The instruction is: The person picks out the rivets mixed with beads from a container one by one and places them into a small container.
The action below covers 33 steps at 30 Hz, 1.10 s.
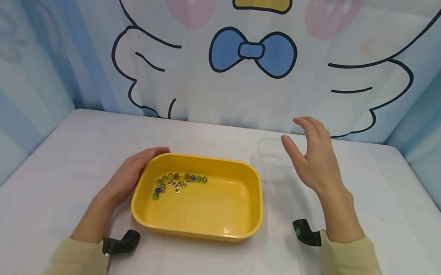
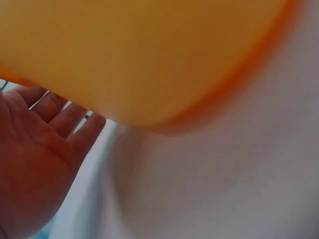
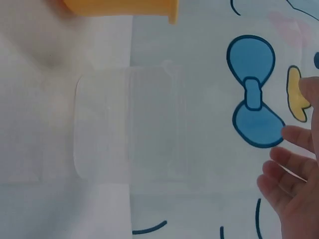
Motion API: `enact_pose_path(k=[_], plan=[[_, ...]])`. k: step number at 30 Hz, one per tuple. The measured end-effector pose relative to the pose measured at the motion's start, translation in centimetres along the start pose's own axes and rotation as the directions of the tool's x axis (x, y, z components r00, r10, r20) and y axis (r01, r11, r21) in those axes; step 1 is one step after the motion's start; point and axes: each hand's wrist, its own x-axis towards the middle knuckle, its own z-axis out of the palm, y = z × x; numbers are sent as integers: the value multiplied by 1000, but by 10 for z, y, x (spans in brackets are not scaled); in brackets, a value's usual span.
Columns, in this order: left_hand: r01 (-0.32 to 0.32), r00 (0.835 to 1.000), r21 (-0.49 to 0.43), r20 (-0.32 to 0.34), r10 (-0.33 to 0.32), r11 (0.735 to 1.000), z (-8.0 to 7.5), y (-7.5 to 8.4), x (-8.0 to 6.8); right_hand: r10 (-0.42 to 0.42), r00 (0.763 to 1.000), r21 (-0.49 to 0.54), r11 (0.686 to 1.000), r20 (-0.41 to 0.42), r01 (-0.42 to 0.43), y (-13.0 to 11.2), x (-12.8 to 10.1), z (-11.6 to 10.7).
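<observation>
"State of the left hand?"

"The left hand [image 1: 128, 174] lies along the left end of the yellow tray [image 1: 215, 207], touching its outer wall. The left wrist view shows its fingers nearly straight, not curled round anything. How firmly it presses, I cannot tell."

"And the right?"

"The right hand [image 1: 318, 163] is raised and well open, thumb apart from the fingers, with nothing in its hold. It is near a clear container [image 1: 271, 162], which is hard to make out against the white cloth [image 1: 201, 271]."

"Location of the tray?"

"Near the middle of the cloth, between the hands, the clear container just beyond its right far corner."

"Contents?"

"Small glass marbles [image 1: 176, 176], mostly greenish-yellow, some blue and some reddish, strung in a bent line around the far left part of the floor. Tiny shiny pieces [image 1: 177, 190] lie inside the bend; too small to identify. The tray's right half shows bare floor."
</observation>
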Motion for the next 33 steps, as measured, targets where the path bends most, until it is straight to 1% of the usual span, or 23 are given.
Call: enact_pose_path(k=[3,7,12,15,18,21,26,33], plan=[[27,1000,-91,11,-26,995,2,-6,2,-25,1000,22,999,-3,25,-3,3,3],[48,999,-166,15,-46,985,3,-10,3,-44,999,46,998,-15,45,-5,7,7],[23,1000,-245,23,-18,969,3,-13,3,-55,998,75,996,-32,57,-9,11,11],[14,999,-307,32,-4,952,4,-15,2,-65,997,102,992,-36,69,-13,14,15],[15,999,-347,44,0,938,4,-16,2,-72,997,129,989,-32,76,-18,17,19],[28,999,-350,53,-10,936,4,-17,2,-70,997,141,987,-23,72,-22,19,22],[49,998,-311,42,-38,949,5,-16,3,-71,997,151,986,-17,73,-27,22,26],[50,998,-278,38,-41,959,6,-17,3,-123,992,183,975,-22,125,-33,24,30]])
